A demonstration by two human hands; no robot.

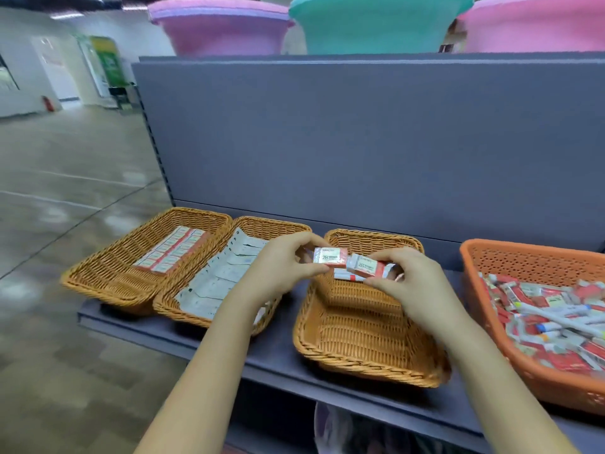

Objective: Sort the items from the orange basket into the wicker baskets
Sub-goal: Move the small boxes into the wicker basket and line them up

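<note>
1. Red-and-white wrapped 2B erasers (330,257) are being pinched at frame centre by the left hand (278,270) and right hand (406,283).
2. Both hands are hovering over the empty-looking rectangular wicker basket (360,339).
3. Orange perforated plastic basket (523,267) is sitting at right.

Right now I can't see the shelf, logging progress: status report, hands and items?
Left hand pinches one 2B eraser pack; right hand pinches another. Both above right wicker basket. Orange basket still full. Nothing in the way.

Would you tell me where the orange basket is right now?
The orange basket sits at the shelf's far right, beside the rightmost wicker basket.
</note>
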